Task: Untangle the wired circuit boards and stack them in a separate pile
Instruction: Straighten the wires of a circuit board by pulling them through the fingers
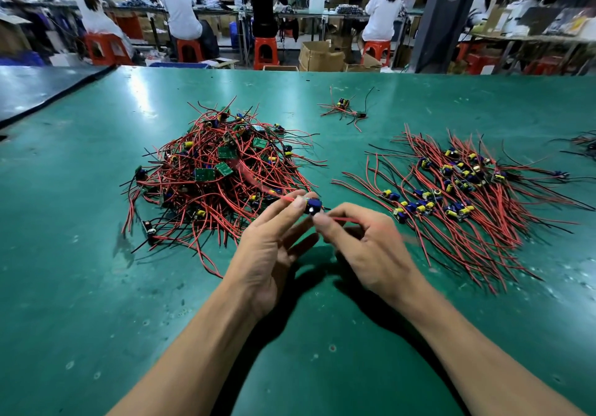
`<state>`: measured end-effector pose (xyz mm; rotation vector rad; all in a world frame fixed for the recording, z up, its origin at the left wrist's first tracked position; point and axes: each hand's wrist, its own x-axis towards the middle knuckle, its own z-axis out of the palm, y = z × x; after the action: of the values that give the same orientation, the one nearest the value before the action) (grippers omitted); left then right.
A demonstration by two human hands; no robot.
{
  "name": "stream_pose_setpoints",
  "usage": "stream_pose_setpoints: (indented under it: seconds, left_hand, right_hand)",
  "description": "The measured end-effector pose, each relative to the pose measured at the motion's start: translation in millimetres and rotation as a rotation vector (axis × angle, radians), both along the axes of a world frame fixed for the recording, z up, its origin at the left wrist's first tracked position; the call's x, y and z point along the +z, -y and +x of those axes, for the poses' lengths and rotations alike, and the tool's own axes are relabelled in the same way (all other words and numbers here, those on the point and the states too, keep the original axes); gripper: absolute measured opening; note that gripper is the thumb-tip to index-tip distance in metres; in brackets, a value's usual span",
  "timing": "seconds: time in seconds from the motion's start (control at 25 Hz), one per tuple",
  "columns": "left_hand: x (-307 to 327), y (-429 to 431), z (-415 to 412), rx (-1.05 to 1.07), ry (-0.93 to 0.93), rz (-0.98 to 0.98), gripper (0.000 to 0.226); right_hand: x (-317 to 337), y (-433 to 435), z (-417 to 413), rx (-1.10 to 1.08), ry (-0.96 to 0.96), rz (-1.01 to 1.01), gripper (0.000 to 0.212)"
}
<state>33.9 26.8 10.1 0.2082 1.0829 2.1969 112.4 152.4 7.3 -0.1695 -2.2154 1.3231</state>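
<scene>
A tangled heap (219, 170) of small circuit boards with red and black wires lies left of centre on the green table (80, 286). To the right, a sorted pile (461, 186) has its boards lined up and wires fanned out. Between the two piles, my left hand (271, 248) and my right hand (364, 244) pinch one small board (312, 206) with blue parts just above the table. My left fingertips hold its left side. My right fingertips hold its right side and a red wire. A blurred red wire runs from the board back up into the heap.
A small loose cluster of wired boards (345, 111) lies at the far middle. More wires (583, 145) show at the right edge. A dark bench (38, 90) adjoins at the far left. Beyond the table, several people sit on orange stools among cardboard boxes.
</scene>
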Motion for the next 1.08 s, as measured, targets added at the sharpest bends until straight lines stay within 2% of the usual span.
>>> stream_pose_setpoints:
  seconds: [0.08,0.2,0.28,0.44,0.56,0.72,0.88,1.04,1.08]
  left_hand:
    - [-1,1,-2,0.004,-0.015,0.014,0.030]
    - [-3,0,-1,-0.082,-0.046,0.011,0.043]
    - [-3,1,-1,-0.132,-0.022,-0.018,0.047]
    - [2,4,1,-0.295,0.091,-0.084,0.026]
    - [2,6,3,-0.313,0.031,-0.115,0.025]
    - [-1,4,5,-0.323,-0.031,-0.120,0.032]
    - [-3,-1,7,-0.276,-0.108,-0.190,0.024]
    - [-3,-5,8,-0.254,-0.130,-0.235,0.006]
    - [-4,-5,7,-0.257,-0.133,-0.242,0.011]
  right_hand:
    - [3,1,-2,-0.009,-0.004,-0.193,0.025]
    - [11,-3,0,0.135,0.059,-0.715,0.023]
    - [13,-8,2,0.242,0.140,-0.885,0.023]
    - [8,-12,3,0.271,0.295,-0.896,0.019]
    - [5,-14,-1,0.269,0.276,-0.849,0.013]
    - [2,-19,-2,0.173,0.254,-0.864,0.019]
    - [0,-13,-2,0.136,0.194,-0.852,0.009]
    - [-1,-12,-5,0.087,0.186,-0.919,0.016]
    - [0,-13,-5,0.083,0.180,-0.938,0.017]
